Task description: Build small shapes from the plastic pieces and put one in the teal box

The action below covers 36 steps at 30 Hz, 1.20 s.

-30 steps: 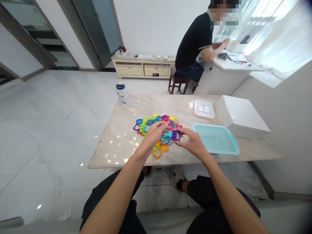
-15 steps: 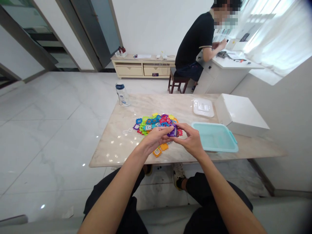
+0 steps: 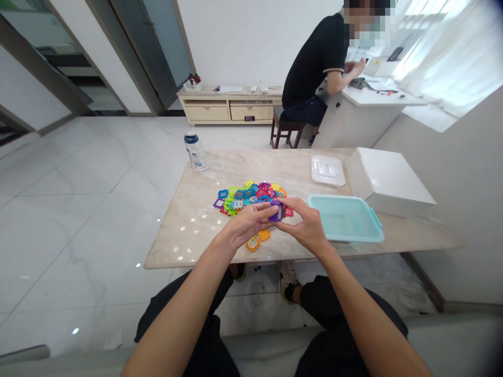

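Observation:
A purple plastic building piece (image 3: 276, 211) is held between both hands above the near side of the table. My left hand (image 3: 251, 222) grips it from the left, thumb on top and fingers beneath. From the right, the thumb and fingers of my right hand (image 3: 303, 221) pinch its edge. Just beyond the hands lies a pile of colourful interlocking building pieces (image 3: 245, 198) with toothed edges, some fitted with white window grids. Two orange pieces (image 3: 253, 243) lie close to my left hand, on the near side. My fingers cover part of the purple piece.
Right of my hands is a light-blue tray (image 3: 341, 220), with a clear plastic lid (image 3: 327, 170) behind it and a white box (image 3: 393, 180) beside it. A water bottle (image 3: 196, 153) stands at the table's far left corner. Another person (image 3: 314, 63) sits at a white desk.
The purple piece has been turned in my fingers, so a different side of it faces me. Both hands keep their grip; the view has shifted slightly.

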Motion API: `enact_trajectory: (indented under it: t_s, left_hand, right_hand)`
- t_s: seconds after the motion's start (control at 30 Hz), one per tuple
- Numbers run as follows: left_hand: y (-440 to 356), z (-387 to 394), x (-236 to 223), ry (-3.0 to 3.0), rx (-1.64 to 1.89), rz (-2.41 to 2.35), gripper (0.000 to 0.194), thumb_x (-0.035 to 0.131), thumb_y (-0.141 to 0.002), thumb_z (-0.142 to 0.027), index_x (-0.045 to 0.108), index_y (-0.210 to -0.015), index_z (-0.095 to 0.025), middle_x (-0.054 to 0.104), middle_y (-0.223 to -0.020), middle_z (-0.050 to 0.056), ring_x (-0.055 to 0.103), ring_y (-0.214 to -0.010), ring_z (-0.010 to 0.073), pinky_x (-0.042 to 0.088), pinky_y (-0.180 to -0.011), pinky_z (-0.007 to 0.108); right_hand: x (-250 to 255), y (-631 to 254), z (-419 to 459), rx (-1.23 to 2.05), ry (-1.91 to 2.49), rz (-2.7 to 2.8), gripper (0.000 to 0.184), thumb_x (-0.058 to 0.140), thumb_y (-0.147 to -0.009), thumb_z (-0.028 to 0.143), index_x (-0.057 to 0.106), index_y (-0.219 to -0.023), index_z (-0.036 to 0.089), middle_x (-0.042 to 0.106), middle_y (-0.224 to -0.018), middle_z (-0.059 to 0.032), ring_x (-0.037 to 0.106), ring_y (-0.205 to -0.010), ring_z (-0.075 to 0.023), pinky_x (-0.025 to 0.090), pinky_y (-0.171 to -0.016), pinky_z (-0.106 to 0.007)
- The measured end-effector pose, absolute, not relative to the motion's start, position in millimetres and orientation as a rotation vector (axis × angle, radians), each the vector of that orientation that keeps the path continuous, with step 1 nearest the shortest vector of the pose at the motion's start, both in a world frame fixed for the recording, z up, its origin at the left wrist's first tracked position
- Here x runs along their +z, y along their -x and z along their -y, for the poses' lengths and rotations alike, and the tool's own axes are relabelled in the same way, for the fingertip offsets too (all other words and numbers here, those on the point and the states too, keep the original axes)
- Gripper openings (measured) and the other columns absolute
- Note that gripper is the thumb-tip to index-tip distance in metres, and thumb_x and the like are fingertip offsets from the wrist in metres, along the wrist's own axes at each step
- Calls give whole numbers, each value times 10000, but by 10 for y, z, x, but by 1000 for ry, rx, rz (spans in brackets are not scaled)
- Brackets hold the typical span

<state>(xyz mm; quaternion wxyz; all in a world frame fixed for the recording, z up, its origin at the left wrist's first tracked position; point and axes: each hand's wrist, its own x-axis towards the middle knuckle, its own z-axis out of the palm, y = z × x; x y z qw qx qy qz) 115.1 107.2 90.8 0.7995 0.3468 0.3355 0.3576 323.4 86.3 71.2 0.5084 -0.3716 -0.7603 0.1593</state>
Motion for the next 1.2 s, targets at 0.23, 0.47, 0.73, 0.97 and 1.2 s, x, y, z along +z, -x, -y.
enact_trajectory:
  t_s: [0.23,0.47,0.73,0.97,1.2]
  left_hand:
    - [-1130,-1077,951,-771,764,-663,440,996,-799,-428,847,-1072,-117,849,-1074,150,802,-915,195,637,-905,293]
    - [-1113,-1066,960,-786,790,-712,493,1033,-739,-436,859,-1081,-126,854,-1044,124,784,-847,157,637,-869,262]
    - [-1126,-1006,1037,-804,797,-730,512,1033,-739,-434,850,-1096,-116,849,-1026,130,795,-904,184,630,-881,280]
    - [-1136,-1012,1038,-811,811,-724,518,1046,-724,-411,857,-1109,-120,843,-1034,119,783,-912,176,621,-926,304]
    - [-1168,-1003,1053,-808,834,-739,516,1046,-713,-425,862,-1086,-118,839,-996,111,758,-850,160,615,-873,294]
  right_hand:
    - [704,-3263,-862,372,878,1808,584,925,-899,312,730,-1448,328,813,-1298,-63,765,-1179,-289,620,-1078,-491]
    - [638,-3229,-857,467,886,1789,580,918,-911,311,733,-1460,340,807,-1347,-66,758,-1238,-290,598,-1126,-495]
    - [684,-3205,-814,526,931,1761,591,913,-909,296,736,-1470,351,800,-1377,-58,751,-1269,-298,595,-1154,-514]
    - [678,-3204,-824,519,901,1742,604,909,-913,268,730,-1484,349,795,-1393,-56,757,-1272,-293,582,-1175,-512]
    - [702,-3211,-815,512,915,1752,598,909,-909,276,735,-1476,353,792,-1398,-56,757,-1272,-300,583,-1176,-523]
